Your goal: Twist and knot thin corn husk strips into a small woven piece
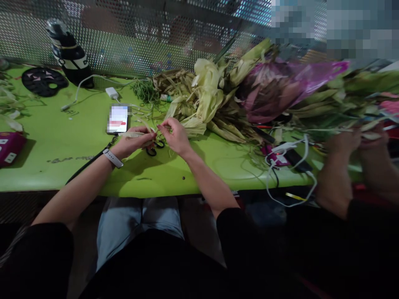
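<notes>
Both hands meet above the green table (93, 176). Pale strips of corn husk (130, 134) run through my left hand (135, 142), whose fingers are closed on them. My right hand (176, 136) pinches at the tip of this bundle, close to the left fingertips; what sits between its fingers is too small to make out. Black scissor handles (151, 151) show on the table just below the hands. A large heap of dried corn husks (207, 91) lies beyond my right hand. Behind my left hand is a phone (117, 119) with its screen lit.
A pink plastic bag (264, 93) rests in the husk heap. Green string (145, 90), a white cable (77, 89) and a black bottle (71, 58) are at the back. Power banks with cables (297, 157) sit on the right, beside a co-worker's hands (343, 141). A perforated metal screen (131, 37) borders the table.
</notes>
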Tool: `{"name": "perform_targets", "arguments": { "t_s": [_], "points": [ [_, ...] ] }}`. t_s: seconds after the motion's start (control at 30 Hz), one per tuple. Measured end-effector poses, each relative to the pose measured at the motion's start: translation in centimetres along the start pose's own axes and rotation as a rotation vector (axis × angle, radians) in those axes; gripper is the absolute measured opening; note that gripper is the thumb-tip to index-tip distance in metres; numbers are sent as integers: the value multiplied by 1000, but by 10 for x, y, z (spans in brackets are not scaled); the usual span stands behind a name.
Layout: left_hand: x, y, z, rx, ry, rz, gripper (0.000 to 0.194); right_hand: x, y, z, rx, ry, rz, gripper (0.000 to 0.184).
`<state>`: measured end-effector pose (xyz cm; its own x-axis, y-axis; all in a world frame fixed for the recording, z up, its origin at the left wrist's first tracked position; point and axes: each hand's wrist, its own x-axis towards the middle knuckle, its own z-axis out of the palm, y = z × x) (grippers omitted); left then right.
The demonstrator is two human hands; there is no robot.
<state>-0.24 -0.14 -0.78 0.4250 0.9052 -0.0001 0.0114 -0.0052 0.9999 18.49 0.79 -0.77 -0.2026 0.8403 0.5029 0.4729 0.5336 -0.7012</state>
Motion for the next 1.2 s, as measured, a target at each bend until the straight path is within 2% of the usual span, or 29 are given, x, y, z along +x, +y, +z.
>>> {"name": "perform_targets", "arguments": {
  "t_s": [0.07, 0.2, 0.23, 0.27, 0.33, 0.43, 0.5, 0.57, 0.67, 0.97, 1.2],
  "points": [
    [0, 0, 1, -65, 20, 7, 21, -1, -1, 0, 2, 29, -7, 42],
    [1, 0, 1, -258, 47, 65, 23, -3, -4, -3, 37, 276, 9, 37],
    [1, 0, 0, -295, 49, 81, 23, -4, -5, -4, 49, 320, 30, 36],
    [2, 0, 0, -316, 51, 99, 22, -6, -7, -4, 69, 310, 59, 34],
    [2, -1, -1, -301, 69, 152, 22, -8, -10, -2, 158, 132, 137, 33],
    [2, -3, -1, -179, 132, 249, 24, -10, -13, 6, 419, -255, 268, 34],
    [1, -3, -1, -124, 173, 275, 25, -10, -13, 12, 580, -386, 329, 36],
    [1, -3, -1, -114, 201, 270, 27, -10, -12, 16, 676, -413, 354, 38],
    [1, -1, -2, -126, 247, 273, 29, -10, -10, 18, 741, -360, 360, 41],
    [3, 3, 0, -272, 232, 253, 31, -8, -14, -1, 550, -454, 265, 39],
    [4, 3, -1, -269, 258, 256, 30, -9, -11, 1, 478, -495, 247, 38]
  ]
}}
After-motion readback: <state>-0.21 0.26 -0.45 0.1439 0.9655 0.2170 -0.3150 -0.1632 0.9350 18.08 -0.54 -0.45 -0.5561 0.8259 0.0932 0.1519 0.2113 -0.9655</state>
